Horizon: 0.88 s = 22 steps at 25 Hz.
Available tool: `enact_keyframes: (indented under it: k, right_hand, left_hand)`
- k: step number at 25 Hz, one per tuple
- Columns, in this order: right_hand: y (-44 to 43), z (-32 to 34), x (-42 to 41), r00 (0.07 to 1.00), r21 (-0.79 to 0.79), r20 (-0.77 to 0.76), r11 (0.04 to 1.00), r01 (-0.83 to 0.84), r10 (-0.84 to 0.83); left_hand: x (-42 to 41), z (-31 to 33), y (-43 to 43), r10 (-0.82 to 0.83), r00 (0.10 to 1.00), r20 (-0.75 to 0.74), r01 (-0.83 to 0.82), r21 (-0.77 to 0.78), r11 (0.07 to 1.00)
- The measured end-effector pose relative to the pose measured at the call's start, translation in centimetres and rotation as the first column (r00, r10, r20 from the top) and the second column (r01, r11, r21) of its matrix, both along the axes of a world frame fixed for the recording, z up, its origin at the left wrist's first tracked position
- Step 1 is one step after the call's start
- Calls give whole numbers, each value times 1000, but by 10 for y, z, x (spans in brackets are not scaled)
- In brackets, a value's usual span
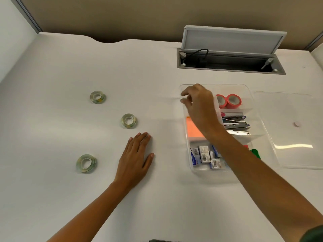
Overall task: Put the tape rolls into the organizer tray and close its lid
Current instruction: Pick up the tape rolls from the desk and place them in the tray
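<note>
Three clear tape rolls lie flat on the white desk: a far one (97, 97), a middle one (128, 120) and a near one (86, 163). The clear organizer tray (232, 173) stands at the right, and its clear lid (297, 145) lies flat on the desk beside it, further right. Two pink tape rolls (229, 101) stand in the tray's far right compartment. My left hand (135, 159) rests flat on the desk, palm down, just below the middle roll. My right hand (199, 107) hovers over the tray's far left part with fingers curled and apart, holding nothing that I can see.
The tray also holds orange sticky notes (193, 129), staplers (236, 122), several staple boxes (204, 156) and a green item (255, 153). An open cable hatch (230, 62) with a raised flap sits at the back of the desk. A small round mark (296, 124) shows under the lid.
</note>
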State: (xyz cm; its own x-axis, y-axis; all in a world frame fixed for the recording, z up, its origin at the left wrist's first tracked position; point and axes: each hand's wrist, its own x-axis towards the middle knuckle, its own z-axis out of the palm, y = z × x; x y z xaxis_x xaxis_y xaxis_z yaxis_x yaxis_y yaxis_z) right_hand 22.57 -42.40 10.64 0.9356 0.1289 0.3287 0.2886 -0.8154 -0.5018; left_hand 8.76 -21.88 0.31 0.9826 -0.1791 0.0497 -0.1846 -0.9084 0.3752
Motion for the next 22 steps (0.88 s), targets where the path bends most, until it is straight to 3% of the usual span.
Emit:
enact_keyframes:
  k: [4, 8, 12, 16, 22]
  right_hand:
    - [66, -21, -27, 972, 170, -98, 966, -196, 214]
    - [121, -49, -32, 923, 125, -285, 965, -231, 257]
    - [149, -59, -26, 883, 30, -413, 972, -233, 224]
    - [153, -64, -23, 889, -45, -398, 963, -266, 226]
    - [133, -46, -19, 929, 118, -317, 979, -164, 193]
  left_hand:
    - [-4, 5, 20, 9, 998, 59, -9, 0, 1000]
    - [-3, 6, 36, 102, 995, 22, -102, 26, 994]
    - [-8, 0, 41, 80, 997, 6, -80, 3, 997]
    - [-6, 0, 43, 74, 997, 4, -74, 14, 997]
    - [1, 2, 45, 51, 997, -53, -55, -86, 995]
